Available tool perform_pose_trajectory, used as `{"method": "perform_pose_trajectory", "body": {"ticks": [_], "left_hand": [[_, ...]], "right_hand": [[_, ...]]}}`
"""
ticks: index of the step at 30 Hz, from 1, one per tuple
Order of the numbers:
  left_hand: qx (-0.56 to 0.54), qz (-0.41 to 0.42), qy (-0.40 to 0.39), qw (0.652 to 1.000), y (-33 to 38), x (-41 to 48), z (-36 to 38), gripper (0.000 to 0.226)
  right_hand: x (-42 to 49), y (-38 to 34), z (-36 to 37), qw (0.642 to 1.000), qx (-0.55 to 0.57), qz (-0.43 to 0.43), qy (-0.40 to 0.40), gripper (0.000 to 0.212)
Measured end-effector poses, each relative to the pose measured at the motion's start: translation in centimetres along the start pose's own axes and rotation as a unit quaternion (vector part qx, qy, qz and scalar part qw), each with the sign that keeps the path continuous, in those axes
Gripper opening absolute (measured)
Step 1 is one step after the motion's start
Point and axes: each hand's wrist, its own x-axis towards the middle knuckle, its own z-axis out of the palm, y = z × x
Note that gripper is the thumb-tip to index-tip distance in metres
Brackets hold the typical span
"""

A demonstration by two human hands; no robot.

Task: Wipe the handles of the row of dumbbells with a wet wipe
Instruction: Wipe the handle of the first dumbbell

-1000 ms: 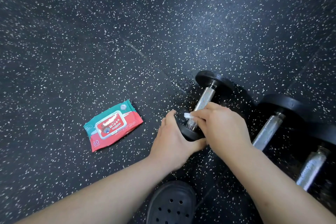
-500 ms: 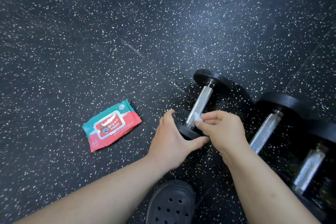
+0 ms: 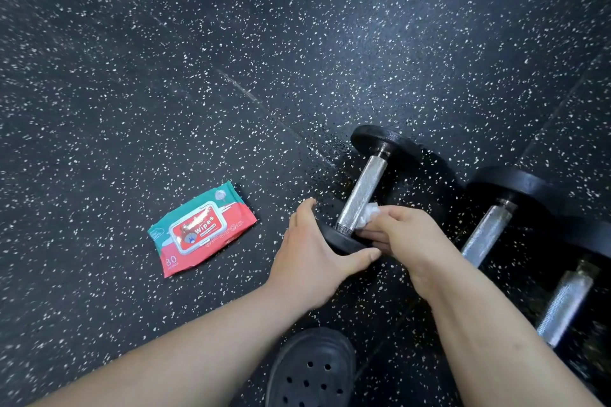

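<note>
While the left hand [image 3: 314, 261] cups the near black head of the first dumbbell [image 3: 362, 198], thumb and fingers spread round its rim, the right hand [image 3: 406, 238] pinches a crumpled wet wipe [image 3: 368, 216] against the low end of the knurled handle. That handle runs up and away to the right toward the far head, so the bare metal lies ahead of the wipe. Two more dumbbells [image 3: 486, 235] lie parallel further right; the wipes packet [image 3: 201, 228] rests on the floor [image 3: 297, 43], left
</note>
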Motion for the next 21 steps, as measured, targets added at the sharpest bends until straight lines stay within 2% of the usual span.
{"method": "perform_pose_trajectory", "body": {"ticks": [3,10,16,21], "left_hand": [[-0.002,-0.003,-0.002,1.0,0.0,0.0,0.1,0.139],[-0.003,-0.007,-0.004,1.0,0.1,0.0,0.1,0.142],[-0.007,-0.007,-0.001,1.0,0.1,0.0,0.2,0.141],[-0.006,-0.008,-0.004,1.0,0.2,0.0,0.1,0.142]], "right_hand": [[0.7,0.1,0.5,1.0,-0.007,-0.005,0.008,0.02],[2.3,0.9,1.1,0.997,0.048,0.011,-0.058,0.025],[1.2,1.7,0.0,0.998,0.058,-0.02,-0.023,0.021],[2.3,1.3,1.5,0.999,0.022,-0.009,-0.043,0.016]]}}
